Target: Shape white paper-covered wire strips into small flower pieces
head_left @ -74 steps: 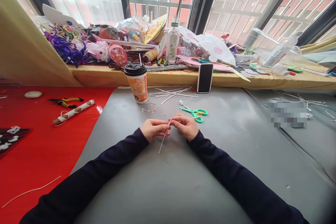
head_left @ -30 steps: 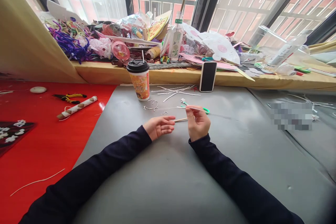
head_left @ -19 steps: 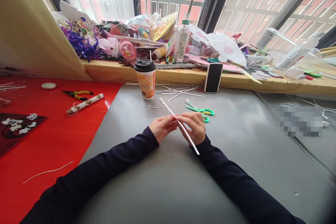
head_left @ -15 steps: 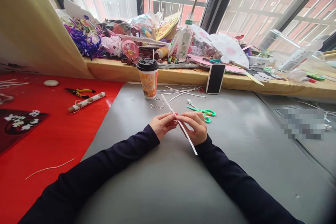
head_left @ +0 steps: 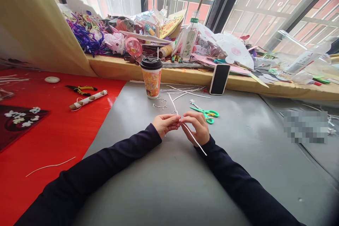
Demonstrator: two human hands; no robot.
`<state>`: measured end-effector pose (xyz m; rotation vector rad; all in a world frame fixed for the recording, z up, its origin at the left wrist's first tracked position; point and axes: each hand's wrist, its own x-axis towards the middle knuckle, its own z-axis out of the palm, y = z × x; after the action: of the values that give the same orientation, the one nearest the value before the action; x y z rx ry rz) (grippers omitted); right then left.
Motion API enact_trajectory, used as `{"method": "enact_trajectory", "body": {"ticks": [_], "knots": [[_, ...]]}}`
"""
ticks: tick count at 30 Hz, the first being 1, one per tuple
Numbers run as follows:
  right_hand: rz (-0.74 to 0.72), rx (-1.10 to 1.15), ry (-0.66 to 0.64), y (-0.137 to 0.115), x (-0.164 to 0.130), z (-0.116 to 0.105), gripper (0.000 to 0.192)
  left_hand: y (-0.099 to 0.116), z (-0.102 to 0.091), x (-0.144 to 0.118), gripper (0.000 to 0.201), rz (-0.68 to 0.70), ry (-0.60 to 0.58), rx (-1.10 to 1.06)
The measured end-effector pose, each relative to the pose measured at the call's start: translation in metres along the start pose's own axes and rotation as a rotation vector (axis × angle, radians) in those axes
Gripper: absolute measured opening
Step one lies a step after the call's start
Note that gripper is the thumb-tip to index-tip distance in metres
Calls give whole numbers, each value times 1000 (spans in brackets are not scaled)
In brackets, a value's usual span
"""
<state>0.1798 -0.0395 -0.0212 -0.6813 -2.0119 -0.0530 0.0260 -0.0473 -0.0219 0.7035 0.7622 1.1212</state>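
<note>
A thin white strip (head_left: 195, 140), like a paper or wire strip, runs between my hands above the grey table. My left hand (head_left: 166, 126) pinches it near its middle between thumb and forefinger. The fingertips of my right hand (head_left: 196, 127) grip it right beside the left ones. One end of the strip points away toward the cup, while the other slants down past my right palm. Where the fingers meet, the detail is too small to make out. Green-handled scissors (head_left: 209, 113) lie just beyond my right hand.
Loose white strips (head_left: 182, 93) lie behind my hands, near a lidded paper cup (head_left: 152, 79) and a phone (head_left: 220, 79) propped upright. Pliers (head_left: 82, 90) and a wrapped roll (head_left: 88, 100) rest on the red surface at left. Craft scraps crowd the windowsill (head_left: 119, 67).
The strip has turned: its broad face showed before, and now it looks narrower and bent at my fingers. My hands stay almost in place.
</note>
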Motion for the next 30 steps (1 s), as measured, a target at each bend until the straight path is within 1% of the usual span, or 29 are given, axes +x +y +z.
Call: {"method": "enact_trajectory", "body": {"ticks": [7,11,13,16,20,23,26,30], "knots": [[31,49,-6,-3,1,-1,17,0,0,0,25,26,8,34],[54,107,-72,-4,5,-4,16,1,0,-1,25,31,5,42],[87,146,-107,-5,7,-6,15,1,-1,0,25,19,3,60],[209,227,-134,-7,8,-6,9,0,-1,0,25,7,-3,76],[385,355,-146,-10,6,-2,5,0,1,0,24,26,-3,69],[490,446,-135,-11,4,1,8,1,2,-1,23,33,-3,74],[580,582,-141,-12,4,3,11,1,4,-2,20,49,-8,74],[667,722,-151,-12,4,3,16,1,3,-3,20,58,-25,110]]}}
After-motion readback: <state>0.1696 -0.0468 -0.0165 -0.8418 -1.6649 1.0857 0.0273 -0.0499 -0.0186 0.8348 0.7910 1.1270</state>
